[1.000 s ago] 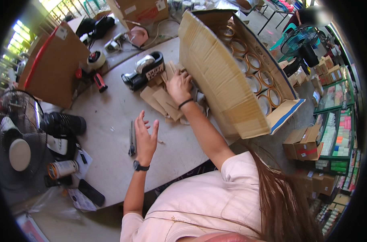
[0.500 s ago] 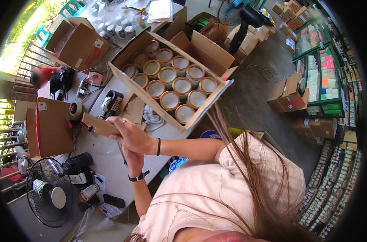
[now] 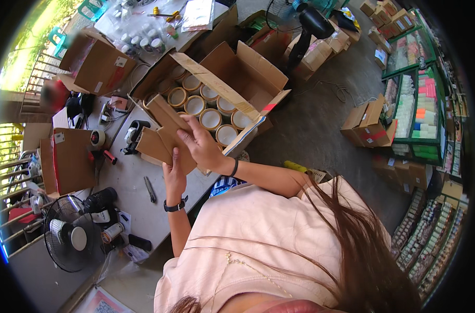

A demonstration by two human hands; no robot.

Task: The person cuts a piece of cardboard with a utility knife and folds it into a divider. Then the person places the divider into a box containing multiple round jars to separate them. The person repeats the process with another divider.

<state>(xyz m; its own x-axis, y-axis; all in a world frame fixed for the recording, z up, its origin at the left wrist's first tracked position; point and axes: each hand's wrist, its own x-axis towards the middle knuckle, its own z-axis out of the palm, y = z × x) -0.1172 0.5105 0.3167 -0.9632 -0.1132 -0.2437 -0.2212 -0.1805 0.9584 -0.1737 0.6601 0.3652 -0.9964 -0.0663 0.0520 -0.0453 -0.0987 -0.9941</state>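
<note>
Cardboard (image 3: 169,136) is shifting towards the jars (image 3: 195,105), left hand (image 3: 175,181) pinching it, right hand (image 3: 205,150) clasping it (pieces overlapping); a loosening grip would be risking pieces slipping onto them.

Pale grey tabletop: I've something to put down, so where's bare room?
Bare: between the slim grey utility knife and flat black phone; also between that knife and the red-handled tool. Crowded: left, near the round black fan; right, by the held brown cardboard and open brown carton of gold-rimmed containers.
</note>
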